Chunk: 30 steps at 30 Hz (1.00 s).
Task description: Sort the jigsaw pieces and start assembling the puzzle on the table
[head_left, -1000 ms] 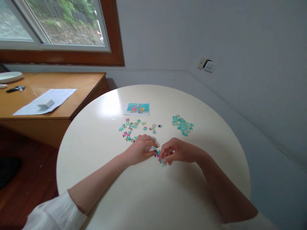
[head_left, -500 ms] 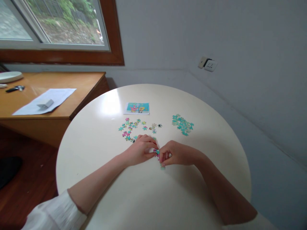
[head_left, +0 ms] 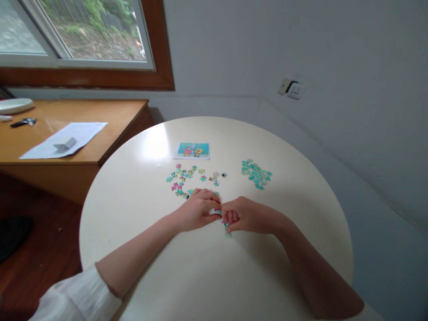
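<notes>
On the round cream table point(head_left: 140, 178) my left hand point(head_left: 197, 208) and my right hand point(head_left: 245, 216) meet fingertip to fingertip, both closed in a pinch on a small cluster of joined jigsaw pieces point(head_left: 224, 221) in pink and teal. Most of the cluster is hidden under my fingers. Just beyond my left hand lie several loose colourful pieces point(head_left: 182, 177). A pile of teal pieces point(head_left: 256, 174) sits further right. A small reference picture point(head_left: 191, 150) lies beyond them.
A wooden desk point(head_left: 110, 120) stands at the left with a sheet of paper point(head_left: 63, 139), a white plate point(head_left: 15, 105) and a small dark object on it. A window is above it. A wall socket point(head_left: 292, 89) sits on the right wall.
My right hand has slid slightly left so its fingers close tighter against my left hand over the joined pieces. The loose pieces have not moved.
</notes>
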Available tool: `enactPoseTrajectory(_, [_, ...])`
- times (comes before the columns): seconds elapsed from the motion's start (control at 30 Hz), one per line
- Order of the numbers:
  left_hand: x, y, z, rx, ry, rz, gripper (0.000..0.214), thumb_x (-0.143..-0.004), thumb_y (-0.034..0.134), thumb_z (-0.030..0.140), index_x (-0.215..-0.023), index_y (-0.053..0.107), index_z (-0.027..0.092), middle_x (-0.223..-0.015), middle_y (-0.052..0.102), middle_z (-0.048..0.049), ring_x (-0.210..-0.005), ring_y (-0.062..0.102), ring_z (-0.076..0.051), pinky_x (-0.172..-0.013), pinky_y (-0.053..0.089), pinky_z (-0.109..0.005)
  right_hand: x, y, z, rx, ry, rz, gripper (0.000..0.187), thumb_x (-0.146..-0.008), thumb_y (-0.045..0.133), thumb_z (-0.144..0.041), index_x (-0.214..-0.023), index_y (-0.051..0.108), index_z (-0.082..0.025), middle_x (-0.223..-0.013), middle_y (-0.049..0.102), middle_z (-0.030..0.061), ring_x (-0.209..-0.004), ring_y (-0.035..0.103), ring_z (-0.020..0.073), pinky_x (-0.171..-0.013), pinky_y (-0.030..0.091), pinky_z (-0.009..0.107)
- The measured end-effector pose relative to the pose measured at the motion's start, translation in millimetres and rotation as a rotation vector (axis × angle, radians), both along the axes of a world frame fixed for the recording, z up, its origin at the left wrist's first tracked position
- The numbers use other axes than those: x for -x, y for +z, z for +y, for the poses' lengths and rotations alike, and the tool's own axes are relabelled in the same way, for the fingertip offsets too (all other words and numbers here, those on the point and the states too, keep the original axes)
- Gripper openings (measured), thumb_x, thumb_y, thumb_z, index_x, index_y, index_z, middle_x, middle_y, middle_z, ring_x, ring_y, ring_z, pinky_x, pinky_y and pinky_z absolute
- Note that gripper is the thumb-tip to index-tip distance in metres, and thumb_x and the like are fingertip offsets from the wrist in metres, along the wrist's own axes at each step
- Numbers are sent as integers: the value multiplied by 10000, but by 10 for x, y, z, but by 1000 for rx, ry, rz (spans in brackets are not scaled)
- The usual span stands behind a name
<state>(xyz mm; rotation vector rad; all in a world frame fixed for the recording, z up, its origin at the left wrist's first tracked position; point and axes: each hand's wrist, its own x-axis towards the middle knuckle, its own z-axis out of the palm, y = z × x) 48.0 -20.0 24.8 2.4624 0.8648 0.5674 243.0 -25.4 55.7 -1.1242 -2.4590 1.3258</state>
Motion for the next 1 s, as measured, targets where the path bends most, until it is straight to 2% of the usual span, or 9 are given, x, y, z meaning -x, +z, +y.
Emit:
enactPoseTrajectory(0.43, [1, 9, 9, -5, -71, -12, 120, -802, 569, 256, -843, 677, 223, -968, 658, -27, -939, 556, -157, -876, 298, -311, 0, 19, 10, -96, -2, -48, 68, -641, 677, -164, -641, 610, -159, -539, 524, -47, -507, 473, 77, -480, 341, 188])
enactPoseTrajectory(0.77, [0, -18, 25, -26, -98, -8, 114, -810, 564, 253, -828, 674, 225, -955, 667, -23, -955, 560, -155, -885, 319, -313, 24, 6, 18, -77, -46, -97, 151, -622, 706, -191, -582, 566, -151, -521, 494, -56, -500, 443, 73, -463, 290, 187])
enactPoseTrajectory(1.0, [6, 3, 19, -27, -100, -3, 113, -814, 561, 254, -824, 672, 230, -946, 666, -15, -938, 563, -148, -880, 320, -312, 8, 86, 19, -80, -27, -96, 109, -642, 677, -168, -605, 577, -145, -526, 484, -57, -506, 429, 69, -485, 298, 189])
